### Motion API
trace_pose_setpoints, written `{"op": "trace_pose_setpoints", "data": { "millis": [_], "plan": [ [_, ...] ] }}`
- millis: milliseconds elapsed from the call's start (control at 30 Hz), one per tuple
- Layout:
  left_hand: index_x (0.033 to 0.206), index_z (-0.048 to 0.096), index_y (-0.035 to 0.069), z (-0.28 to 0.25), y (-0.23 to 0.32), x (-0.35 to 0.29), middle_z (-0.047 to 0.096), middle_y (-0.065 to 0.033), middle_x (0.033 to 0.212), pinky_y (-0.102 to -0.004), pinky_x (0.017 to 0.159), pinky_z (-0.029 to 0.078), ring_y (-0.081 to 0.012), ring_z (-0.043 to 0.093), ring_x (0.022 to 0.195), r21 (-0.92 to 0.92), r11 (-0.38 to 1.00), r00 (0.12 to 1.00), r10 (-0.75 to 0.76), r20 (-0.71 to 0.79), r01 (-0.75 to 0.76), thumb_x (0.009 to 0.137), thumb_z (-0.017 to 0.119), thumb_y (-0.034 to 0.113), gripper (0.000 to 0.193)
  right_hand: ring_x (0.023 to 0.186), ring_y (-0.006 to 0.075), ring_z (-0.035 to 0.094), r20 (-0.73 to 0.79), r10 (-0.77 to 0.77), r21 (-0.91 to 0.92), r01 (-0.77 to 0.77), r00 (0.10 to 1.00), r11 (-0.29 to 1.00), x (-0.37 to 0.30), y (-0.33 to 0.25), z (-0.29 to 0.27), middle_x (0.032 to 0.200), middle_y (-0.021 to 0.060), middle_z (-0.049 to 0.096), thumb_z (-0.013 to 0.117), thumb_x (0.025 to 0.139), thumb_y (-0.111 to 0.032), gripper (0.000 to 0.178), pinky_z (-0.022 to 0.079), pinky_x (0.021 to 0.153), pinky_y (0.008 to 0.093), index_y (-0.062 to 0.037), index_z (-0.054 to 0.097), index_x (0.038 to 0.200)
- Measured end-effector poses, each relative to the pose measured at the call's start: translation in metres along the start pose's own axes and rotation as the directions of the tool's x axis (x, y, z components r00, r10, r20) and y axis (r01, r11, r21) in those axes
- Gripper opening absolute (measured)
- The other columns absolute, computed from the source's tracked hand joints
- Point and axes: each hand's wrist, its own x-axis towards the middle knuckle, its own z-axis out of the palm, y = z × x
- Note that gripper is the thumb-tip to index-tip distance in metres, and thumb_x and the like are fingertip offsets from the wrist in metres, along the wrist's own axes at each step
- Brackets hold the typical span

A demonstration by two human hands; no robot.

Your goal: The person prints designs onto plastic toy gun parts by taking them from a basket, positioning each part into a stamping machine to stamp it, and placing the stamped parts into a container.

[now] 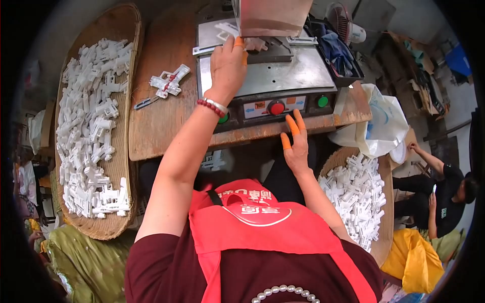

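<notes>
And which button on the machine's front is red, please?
The middle button, set in the panel; the left button, partly hidden, and the right button are both green.

A worn brown wooden bench (166, 131) is carrying a boxy black machine with a silver metal top (303, 77). To its left, white plastic pieces with red parts (177, 74) are lying clustered, a slim grey-blue piece (145, 103) resting just beside them.
</notes>
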Motion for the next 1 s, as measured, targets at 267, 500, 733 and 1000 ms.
{"op": "trace_pose_setpoints", "data": {
  "millis": [267,500,733,1000],
  "plan": [
    [0.091,0.068,0.013,0.013,0.018,0.02,0.064,-0.0054,0.102,-0.0422,0.077,0.039,-0.0269,0.054,0.095,0.057,0.994,0.989,0.083,0.119,-0.09,0.075,0.06,0.017,0.018,0.126,0.0304,0.046,0.008,0.013,-0.014,-0.013,1.0,1.0,-0.008,0.004,-0.016,0.139,0.0156,0.045,0.057,0.083,0.004,0.044,0.036,0.104,0.0355,-0.0021,0.054,0.126],
    [0.111,0.063,0.011,0.032,-0.004,0.013,0.06,-0.0082,0.116,-0.0466,0.088,0.04,-0.0288,0.051,0.113,-0.055,0.992,0.994,0.113,0.006,-0.112,0.086,0.054,0.024,0.029,0.108,0.0324,0.056,0.065,-0.142,0.047,0.14,0.988,0.989,-0.003,-0.016,-0.001,0.115,0.0161,0.059,0.057,0.083,0.004,0.029,0.045,0.092,0.0359,-0.0017,0.061,0.112],
    [0.113,0.059,0.002,-0.172,-0.12,-0.142,0.06,-0.0167,0.112,-0.0402,0.092,0.044,-0.0355,0.055,0.104,-0.221,0.972,0.996,-0.067,0.053,0.077,0.083,0.057,-0.001,0.031,0.105,0.034,0.059,0.951,-0.113,0.105,0.043,0.287,0.994,-0.034,-0.001,0.113,0.113,0.0183,0.061,0.062,0.087,-0.018,0.038,0.047,0.089,0.037,-0.0055,0.057,0.122],
    [0.112,0.061,0.0,-0.298,-0.158,-0.267,0.056,-0.017,0.119,-0.043,0.096,0.042,-0.0371,0.051,0.114,0.292,0.791,0.822,-0.569,0.031,0.537,0.081,0.064,0.005,0.032,0.12,0.0345,0.049,0.913,-0.113,-0.046,0.373,0.393,0.927,-0.181,0.243,0.336,0.127,0.0197,0.054,0.061,0.083,-0.035,0.058,0.04,0.101,0.0439,-0.0061,0.048,0.132]
  ]
}}
